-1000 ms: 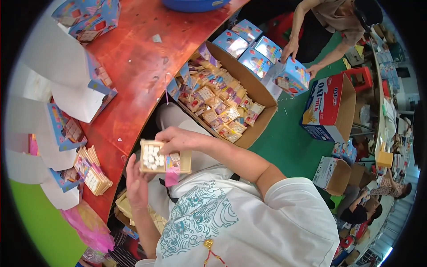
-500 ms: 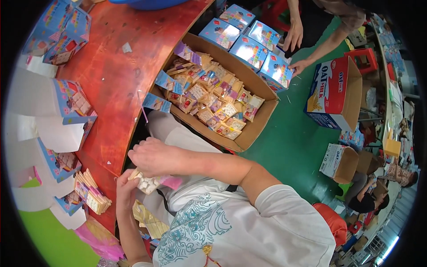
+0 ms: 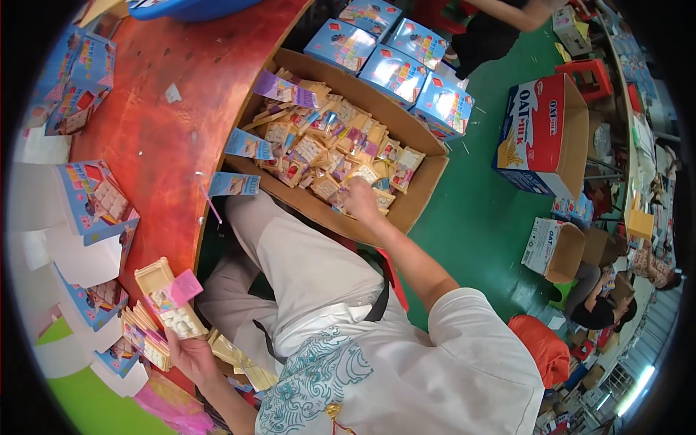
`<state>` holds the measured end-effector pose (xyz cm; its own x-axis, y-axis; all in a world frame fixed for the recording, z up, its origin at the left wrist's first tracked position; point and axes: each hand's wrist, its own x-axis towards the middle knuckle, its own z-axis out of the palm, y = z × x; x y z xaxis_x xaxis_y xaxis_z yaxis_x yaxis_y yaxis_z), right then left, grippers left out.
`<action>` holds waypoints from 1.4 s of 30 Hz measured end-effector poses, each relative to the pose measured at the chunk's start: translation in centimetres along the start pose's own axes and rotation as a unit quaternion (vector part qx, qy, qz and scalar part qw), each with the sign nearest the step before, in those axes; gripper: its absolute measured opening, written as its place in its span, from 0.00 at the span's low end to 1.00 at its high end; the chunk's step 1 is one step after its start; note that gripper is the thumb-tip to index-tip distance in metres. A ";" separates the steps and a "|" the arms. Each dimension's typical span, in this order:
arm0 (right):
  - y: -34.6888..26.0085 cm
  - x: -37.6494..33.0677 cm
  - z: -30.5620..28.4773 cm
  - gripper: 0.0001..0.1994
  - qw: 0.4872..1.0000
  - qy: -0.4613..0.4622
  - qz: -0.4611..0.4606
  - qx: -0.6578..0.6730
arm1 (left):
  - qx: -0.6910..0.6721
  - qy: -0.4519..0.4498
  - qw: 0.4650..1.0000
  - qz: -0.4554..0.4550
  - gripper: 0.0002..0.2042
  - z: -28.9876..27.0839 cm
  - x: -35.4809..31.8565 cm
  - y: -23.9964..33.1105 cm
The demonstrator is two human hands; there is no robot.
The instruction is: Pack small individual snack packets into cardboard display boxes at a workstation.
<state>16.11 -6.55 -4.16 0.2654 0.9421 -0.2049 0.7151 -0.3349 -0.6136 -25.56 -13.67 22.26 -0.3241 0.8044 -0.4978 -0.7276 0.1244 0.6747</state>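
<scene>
The left hand [image 3: 190,355] is clamped on a light, stiff tray packet [image 3: 170,308] by its lower end, while the right hand [image 3: 360,197], fingers together, grips similar thin packets [image 3: 326,156] in the cardboard box [image 3: 424,185], best taken by their edges.

Open red tabletop [image 3: 167,138] between blue cartons [image 3: 90,196], free for passing. Cardboard box [image 3: 420,196] crammed with packets [image 3: 326,152]; little room inside. Table edge crowded by stacked trays [image 3: 148,337].

White short-sleeved shirt with teal swirl print; pale, perhaps beige, trousers.
</scene>
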 end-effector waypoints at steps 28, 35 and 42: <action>-26.0 -4.9 -10.4 0.18 0.842 -0.036 -0.507 0.182 | 0.226 0.087 0.925 0.293 0.32 5.0 0.6 -2.0; -34.6 -6.0 -7.0 0.30 0.827 -0.063 -0.558 0.027 | 0.490 0.135 0.775 0.375 0.33 3.9 0.0 -2.2; -36.4 -5.4 -5.0 0.31 0.828 -0.090 -0.552 -0.028 | 0.618 0.112 0.647 0.433 0.34 2.5 -0.3 -2.5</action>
<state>-8.09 0.49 23.12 -0.6678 0.6600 0.3441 0.4884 0.7374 -0.4666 -22.11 -12.78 22.12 -0.4663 0.7969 0.3842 0.7790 0.1641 0.6052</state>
